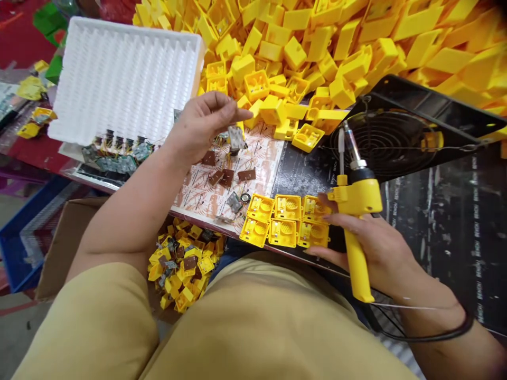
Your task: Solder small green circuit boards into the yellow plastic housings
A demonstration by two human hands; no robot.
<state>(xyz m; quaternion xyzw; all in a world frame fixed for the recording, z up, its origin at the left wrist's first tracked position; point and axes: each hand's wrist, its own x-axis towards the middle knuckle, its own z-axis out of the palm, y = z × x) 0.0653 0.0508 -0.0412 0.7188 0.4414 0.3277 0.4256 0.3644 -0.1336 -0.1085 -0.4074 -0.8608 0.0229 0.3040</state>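
My left hand (204, 124) is raised over the table and pinches a small grey circuit board (236, 137) by its fingertips. Below it lie several brown and grey small boards (227, 177) with thin wires on a printed sheet. My right hand (374, 245) holds a yellow soldering gun (356, 211) by its grip, tip pointing up and away. Just left of that hand sit several open yellow plastic housings (287, 219) in two rows at the table's near edge.
A big heap of yellow housings (336, 42) fills the back. A white ribbed tray (122, 79) stands back left, with wired boards (119, 155) under its front edge. A black fan (390, 142) lies at right. A cardboard box with assembled yellow parts (184, 266) sits below the table; a blue crate (24, 237) at left.
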